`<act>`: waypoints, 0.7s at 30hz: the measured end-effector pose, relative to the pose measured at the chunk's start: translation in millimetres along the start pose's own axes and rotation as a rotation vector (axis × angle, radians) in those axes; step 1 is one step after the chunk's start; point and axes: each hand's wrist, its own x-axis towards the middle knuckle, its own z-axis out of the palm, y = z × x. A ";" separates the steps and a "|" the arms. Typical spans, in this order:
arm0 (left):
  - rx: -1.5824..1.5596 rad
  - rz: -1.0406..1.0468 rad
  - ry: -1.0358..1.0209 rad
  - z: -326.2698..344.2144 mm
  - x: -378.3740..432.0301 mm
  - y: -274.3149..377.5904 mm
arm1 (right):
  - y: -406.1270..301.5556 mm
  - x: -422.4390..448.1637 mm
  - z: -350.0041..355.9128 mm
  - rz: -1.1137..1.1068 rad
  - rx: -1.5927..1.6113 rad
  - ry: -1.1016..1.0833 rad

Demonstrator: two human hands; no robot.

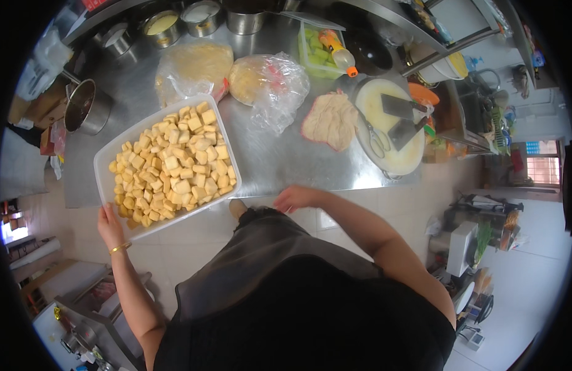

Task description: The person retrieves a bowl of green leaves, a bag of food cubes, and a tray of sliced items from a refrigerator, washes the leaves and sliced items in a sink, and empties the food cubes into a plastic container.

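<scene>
A white plastic tub full of golden fried tofu cubes juts over the near edge of the steel table. My left hand, with a gold bangle at the wrist, grips the tub's near-left corner, its thumb on the rim. My right hand hangs just off the table edge, slightly blurred, its fingers loosely apart and nothing seen in them. Behind the tub lie two clear plastic bags of yellowish food; the second bag touches the first. A beige cloth is spread farther right.
On a round cutting board at right lie two cleavers and scissors. Behind stand a box of green vegetable pieces, an orange-capped bottle and several steel pots. Another pot stands at the table's left end.
</scene>
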 end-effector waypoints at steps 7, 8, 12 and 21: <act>0.266 0.018 0.052 -10.2 -0.1 2.5 | 90.2 127.1 79.0 -0.264 0.897 0.138; 0.206 0.047 0.080 -13.6 0.6 -6.4 | 91.2 143.3 90.5 -0.223 1.225 0.237; 0.176 0.060 0.079 -18.0 -0.6 9.0 | 82.0 185.7 100.6 -0.314 1.578 0.348; 0.067 0.191 -0.064 -17.1 16.2 18.6 | 61.1 205.8 118.4 -0.819 1.600 0.468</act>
